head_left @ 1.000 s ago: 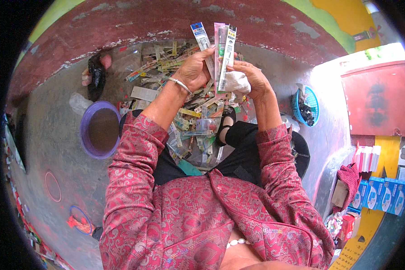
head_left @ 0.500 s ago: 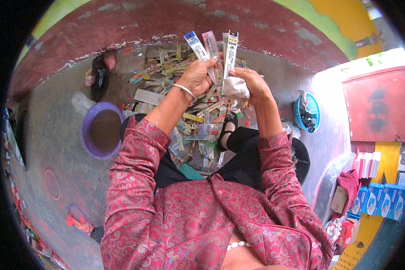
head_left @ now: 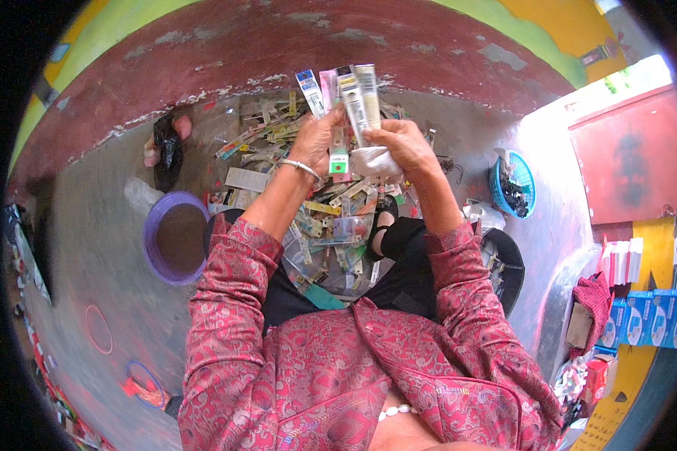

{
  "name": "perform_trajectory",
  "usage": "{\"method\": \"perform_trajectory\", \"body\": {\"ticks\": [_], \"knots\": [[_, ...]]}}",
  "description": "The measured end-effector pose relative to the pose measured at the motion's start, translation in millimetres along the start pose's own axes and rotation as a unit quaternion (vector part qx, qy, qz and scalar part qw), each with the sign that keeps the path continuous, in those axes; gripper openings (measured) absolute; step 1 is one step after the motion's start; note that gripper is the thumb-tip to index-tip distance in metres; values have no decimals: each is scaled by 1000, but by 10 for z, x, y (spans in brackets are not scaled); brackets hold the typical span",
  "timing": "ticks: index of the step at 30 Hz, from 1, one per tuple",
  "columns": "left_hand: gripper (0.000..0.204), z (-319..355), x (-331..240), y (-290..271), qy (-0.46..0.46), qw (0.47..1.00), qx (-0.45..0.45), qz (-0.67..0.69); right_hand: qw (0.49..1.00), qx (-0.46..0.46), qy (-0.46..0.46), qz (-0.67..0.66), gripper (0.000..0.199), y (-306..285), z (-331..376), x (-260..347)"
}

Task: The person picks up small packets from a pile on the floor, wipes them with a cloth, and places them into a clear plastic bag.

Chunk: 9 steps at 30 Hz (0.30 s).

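Note:
My left hand, a bangle at its wrist, is closed on narrow flat packets. One is white with a blue top; another is pink. My right hand is closed around a crumpled white cloth and two narrow packets, one white and dark-topped, the other pale yellowish. The two groups overlap at their edges. A strip with a green end hangs between my hands. Below lies a loose heap of similar packets on the floor. What the packets contain is too small to tell.
A purple basin stands to the left, near a black plastic bag. To the right are a blue basket with dark scraps and a dark round container. Blue boxes stand far right. A maroon wall rises ahead.
My hands have come closer together, and their packets now overlap instead of standing apart. The yellowish packet beside the dark-topped one and the green-ended strip have come into view.

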<state>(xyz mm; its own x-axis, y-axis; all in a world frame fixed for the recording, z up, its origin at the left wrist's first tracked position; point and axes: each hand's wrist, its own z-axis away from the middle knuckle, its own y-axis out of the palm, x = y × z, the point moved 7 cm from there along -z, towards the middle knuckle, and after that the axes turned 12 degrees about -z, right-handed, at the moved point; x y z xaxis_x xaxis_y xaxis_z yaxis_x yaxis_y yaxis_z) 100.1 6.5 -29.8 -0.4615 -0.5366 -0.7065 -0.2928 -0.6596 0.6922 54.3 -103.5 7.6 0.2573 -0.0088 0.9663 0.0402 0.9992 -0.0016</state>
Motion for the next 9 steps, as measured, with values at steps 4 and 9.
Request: {"method": "perform_trajectory", "body": {"ticks": [4, 9], "knots": [[30, 80, 58, 188, -34, 997, 28, 65, 1000, -9, 22, 18, 27, 47, -20, -90], [47, 22, 132, 80, -40, 991, 74, 102, 996, -12, 44, 75, 27, 129, 3, -82]]}}
